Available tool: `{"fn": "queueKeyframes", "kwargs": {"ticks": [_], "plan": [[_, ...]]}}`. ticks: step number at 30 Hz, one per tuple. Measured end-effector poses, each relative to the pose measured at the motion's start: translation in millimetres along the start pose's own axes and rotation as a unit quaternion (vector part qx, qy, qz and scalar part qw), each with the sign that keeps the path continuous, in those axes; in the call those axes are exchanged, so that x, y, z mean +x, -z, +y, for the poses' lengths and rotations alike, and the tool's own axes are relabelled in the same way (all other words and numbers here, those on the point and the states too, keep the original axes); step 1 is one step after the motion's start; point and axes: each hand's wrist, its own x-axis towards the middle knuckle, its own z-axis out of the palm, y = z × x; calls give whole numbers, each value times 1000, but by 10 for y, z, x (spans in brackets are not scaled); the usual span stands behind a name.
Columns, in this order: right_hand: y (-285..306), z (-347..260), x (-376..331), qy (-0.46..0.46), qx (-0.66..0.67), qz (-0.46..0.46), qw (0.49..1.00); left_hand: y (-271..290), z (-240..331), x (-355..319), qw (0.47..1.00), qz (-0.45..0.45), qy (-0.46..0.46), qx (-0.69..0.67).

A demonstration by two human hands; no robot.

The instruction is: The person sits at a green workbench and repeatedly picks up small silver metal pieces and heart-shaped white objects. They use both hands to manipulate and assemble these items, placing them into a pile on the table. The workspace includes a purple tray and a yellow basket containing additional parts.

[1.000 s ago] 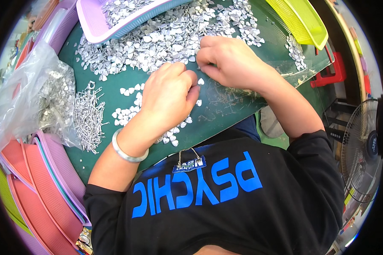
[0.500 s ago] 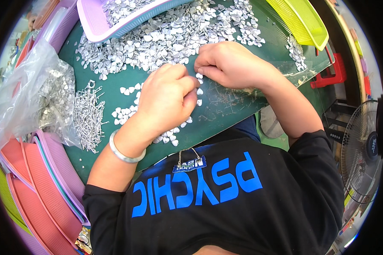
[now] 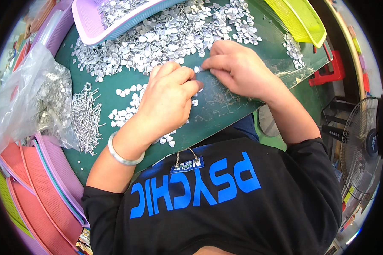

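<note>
My right hand [image 3: 240,70] pinches a small silver heart-shaped piece [image 3: 201,68] between thumb and fingertips, just above the green tabletop. Close on its left, my left hand [image 3: 169,94] is palm down with curled fingers, thumb and fingertips together; whatever they hold is hidden. One pale heart piece [image 3: 197,69] lies beside the right fingertips, and another heart [image 3: 195,102] sits under the left thumb side. More loose hearts [image 3: 122,115] are spread in small groups left of my left wrist, partly covered by it. Beyond both hands stretches a big pile of silver hearts [image 3: 157,44].
Thin metal pins [image 3: 86,121] are heaped at left, next to a clear plastic bag [image 3: 53,95] of small parts. A lilac basket [image 3: 85,25] stands on the far pile; a lime basket [image 3: 304,23] is at far right. Stacked baskets [image 3: 42,187] and a fan [image 3: 361,146] flank me.
My right hand has drawn slightly right and down, away from the left, with a small heart showing at its fingertips. The left hand has shifted a little, its fingers now reaching further right.
</note>
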Motion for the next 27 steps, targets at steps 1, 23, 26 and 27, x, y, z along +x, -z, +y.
{"fn": "queueKeyframes", "kwargs": {"ticks": [1, 23, 26, 27], "plan": [[-17, -17, -12, 2, 16, -2, 1000, 5, -9, -8, 1000, -2, 0, -9], [-92, -166, 24, -74, -16, 2, 997, -75, -50, 104, 992, 92, 57, 68], [-92, -142, -7, -94, -9, 34, 995, -23, -75, 88, 993, 86, 33, 70], [-86, -126, -21, -97, -9, 40, 995, -5, -74, 76, 994, 78, 31, 64]]}}
